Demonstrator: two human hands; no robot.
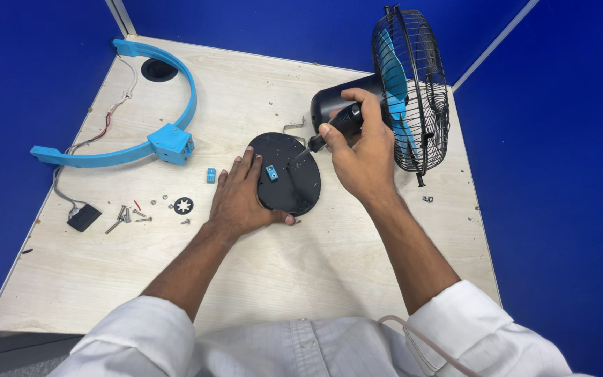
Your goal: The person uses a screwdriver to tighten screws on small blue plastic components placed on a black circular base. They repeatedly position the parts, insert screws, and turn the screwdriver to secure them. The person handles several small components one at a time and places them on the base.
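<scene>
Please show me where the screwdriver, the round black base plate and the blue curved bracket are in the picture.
screwdriver (343,120): head view, on its black handle.
round black base plate (294,188): head view, on its bare lower face.
blue curved bracket (188,87): head view, on the arc's right side.

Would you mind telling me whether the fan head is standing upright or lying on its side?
Upright: the fan head stands on the table, its cage on edge.

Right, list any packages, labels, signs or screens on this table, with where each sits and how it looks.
None in view: no package, label, sign or screen shows on the wooden table.
What lies there are fan parts: a black round base plate under the left hand, a caged fan behind the right hand, and a blue curved bracket at the far left.
</scene>
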